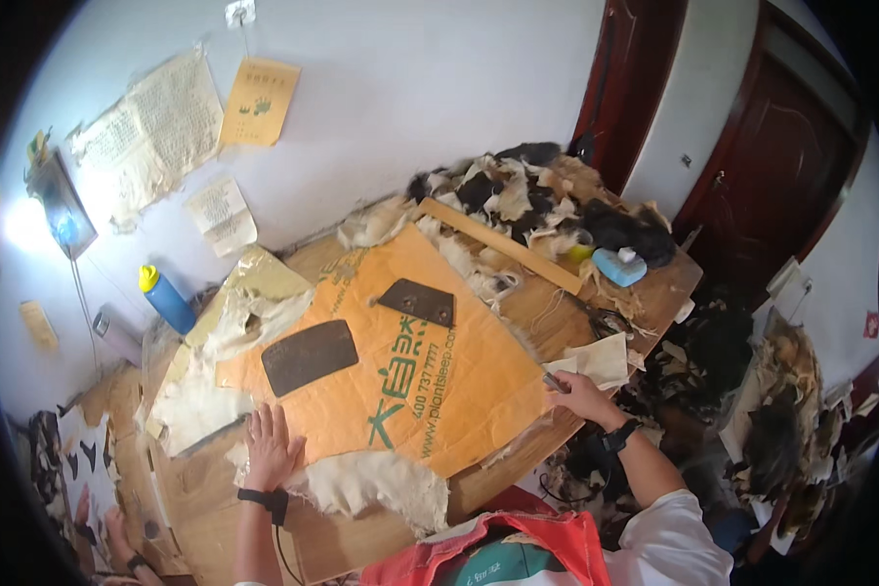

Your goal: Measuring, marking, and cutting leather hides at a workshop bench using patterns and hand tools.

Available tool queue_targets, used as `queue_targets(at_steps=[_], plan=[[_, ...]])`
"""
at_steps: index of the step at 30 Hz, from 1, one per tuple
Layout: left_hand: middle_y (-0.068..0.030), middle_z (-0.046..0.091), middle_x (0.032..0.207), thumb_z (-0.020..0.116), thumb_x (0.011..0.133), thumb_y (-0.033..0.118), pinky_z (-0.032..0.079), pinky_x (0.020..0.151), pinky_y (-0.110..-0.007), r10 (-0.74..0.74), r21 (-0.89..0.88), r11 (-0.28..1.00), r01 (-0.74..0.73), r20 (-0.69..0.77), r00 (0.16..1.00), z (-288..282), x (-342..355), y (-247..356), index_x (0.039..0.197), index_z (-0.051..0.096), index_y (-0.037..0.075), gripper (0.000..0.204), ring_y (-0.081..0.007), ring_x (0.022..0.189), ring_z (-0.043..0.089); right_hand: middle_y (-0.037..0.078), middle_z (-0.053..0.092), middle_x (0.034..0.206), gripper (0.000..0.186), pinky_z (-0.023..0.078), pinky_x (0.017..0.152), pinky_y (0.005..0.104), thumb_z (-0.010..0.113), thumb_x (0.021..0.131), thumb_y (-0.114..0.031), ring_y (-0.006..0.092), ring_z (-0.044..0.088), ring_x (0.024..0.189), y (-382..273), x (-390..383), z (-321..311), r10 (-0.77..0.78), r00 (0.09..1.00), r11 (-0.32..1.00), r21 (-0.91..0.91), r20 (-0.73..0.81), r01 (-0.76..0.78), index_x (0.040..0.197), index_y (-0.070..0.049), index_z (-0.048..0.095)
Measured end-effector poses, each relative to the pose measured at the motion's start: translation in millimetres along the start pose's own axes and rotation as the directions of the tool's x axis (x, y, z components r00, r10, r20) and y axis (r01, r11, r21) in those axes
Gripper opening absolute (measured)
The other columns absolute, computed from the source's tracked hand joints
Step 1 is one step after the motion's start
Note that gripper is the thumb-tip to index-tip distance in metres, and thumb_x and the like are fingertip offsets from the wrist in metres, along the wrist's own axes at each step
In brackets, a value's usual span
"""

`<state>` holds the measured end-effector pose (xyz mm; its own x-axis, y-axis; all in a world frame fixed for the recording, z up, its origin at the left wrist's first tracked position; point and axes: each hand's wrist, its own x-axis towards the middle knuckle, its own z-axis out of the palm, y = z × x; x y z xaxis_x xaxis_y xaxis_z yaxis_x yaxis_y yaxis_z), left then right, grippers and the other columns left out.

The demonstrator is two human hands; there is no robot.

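A large orange sheet (488, 391) with green print lies across the table, over pale fleecy hide (371, 488) that sticks out along its near and left edges. On the sheet rest two dark brown flat pieces: a rounded rectangular one (311, 357) and a slanted one with small holes (417, 301). My left hand (272, 447) is spread flat at the sheet's near left corner. At the right edge of the sheet, my right hand (588, 400) grips a slim grey tool (554, 382); whether it is a pen or a knife I cannot tell.
A wooden strip (498, 246) lies beyond the sheet, before a heap of fur scraps (518, 190). A light-blue block (619, 267) sits near it. A blue bottle (169, 303) with a yellow cap stands by the wall. Another person's hand (119, 532) shows lower left.
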<state>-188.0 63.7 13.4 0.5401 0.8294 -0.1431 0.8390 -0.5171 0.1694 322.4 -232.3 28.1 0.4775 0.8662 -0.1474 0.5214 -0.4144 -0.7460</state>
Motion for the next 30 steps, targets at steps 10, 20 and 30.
queue_targets(at_steps=[10,20,30], plan=[[-0.0215,0.013,0.160,0.047,0.094,0.053,0.012,0.116,-0.059,-0.085,0.010,0.996,0.084,0.064,0.994,-9.6,6.9,5.7,0.155,0.019,0.010,0.080,-0.0423,0.148,0.010,-0.005,0.053,0.075,0.030,0.040,0.057,0.0223,0.070,0.081,-0.008,0.0021,0.046,0.067,-105.5,65.6,-44.6,-0.125,0.877,0.983,0.177,0.464,0.046,0.110,-0.001,0.064],[-0.0224,0.050,0.135,0.051,0.097,0.025,0.034,0.105,-0.050,-0.184,-0.169,0.980,0.104,-0.581,0.793,-49.5,-49.2,60.8,0.128,0.053,0.001,0.040,-0.0396,0.129,0.042,-0.002,0.052,0.061,0.018,0.039,0.052,0.0249,0.074,0.077,-0.011,0.0060,0.049,0.056,-161.9,166.6,-14.0,-0.313,0.826,0.928,-0.035,0.469,0.371,0.087,0.000,0.063],[-0.0138,0.057,0.077,0.061,0.087,0.008,0.042,0.064,-0.043,-0.177,-0.424,0.903,-0.073,-0.521,0.835,-37.7,-65.1,132.6,0.079,0.058,0.002,0.011,-0.0328,0.072,0.055,0.006,0.067,0.069,0.029,0.047,0.052,0.0286,0.070,0.086,-0.023,0.0112,0.060,0.055,-113.0,325.0,-18.3,-0.144,0.989,0.981,0.136,0.015,0.141,0.095,0.004,0.067]])
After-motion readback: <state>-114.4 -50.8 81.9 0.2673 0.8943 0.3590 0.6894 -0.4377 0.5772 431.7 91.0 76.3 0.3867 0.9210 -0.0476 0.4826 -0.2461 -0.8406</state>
